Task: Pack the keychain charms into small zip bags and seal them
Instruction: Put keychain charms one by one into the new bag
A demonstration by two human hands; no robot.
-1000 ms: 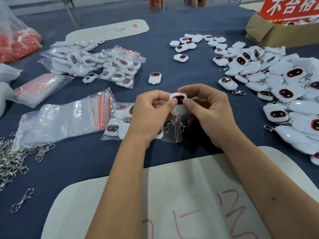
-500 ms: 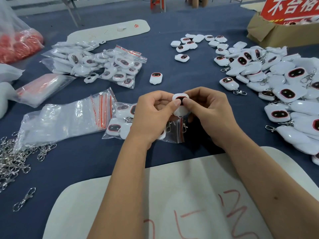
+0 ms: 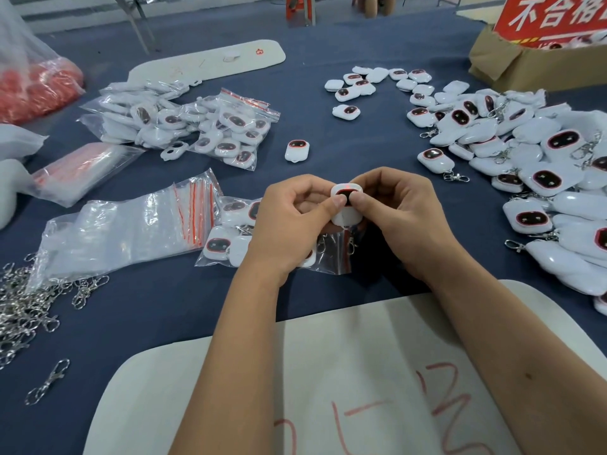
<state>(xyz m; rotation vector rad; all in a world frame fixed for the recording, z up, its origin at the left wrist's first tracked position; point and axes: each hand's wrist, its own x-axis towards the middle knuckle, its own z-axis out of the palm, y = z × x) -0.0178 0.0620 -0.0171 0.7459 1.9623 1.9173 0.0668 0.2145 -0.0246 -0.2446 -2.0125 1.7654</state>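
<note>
both hands meet over the middle of the blue table (image 3: pixel 328 152). the left hand (image 3: pixel 289 224) and the right hand (image 3: pixel 404 221) pinch one white keychain charm (image 3: pixel 345 205) between them, thumbs pressed on its dark red-rimmed face, fingers curled behind it. the charm is held just above a clear zip bag (image 3: pixel 338 254) that lies under the hands with a few charms in it. left of that lies a stack of empty zip bags (image 3: pixel 131 231) with red seal strips, and beyond it a heap of filled bags (image 3: pixel 197 126). a loose pile of charms (image 3: pixel 525 159) spreads along the right side — some with clasps attached. one lone charm (image 3: pixel 297 150) sits just beyond the hands. metal clasps (image 3: pixel 23 307) are heaped at the left edge, and a white board (image 3: pixel 328 389) with red marks lies nearest the person.
</note>
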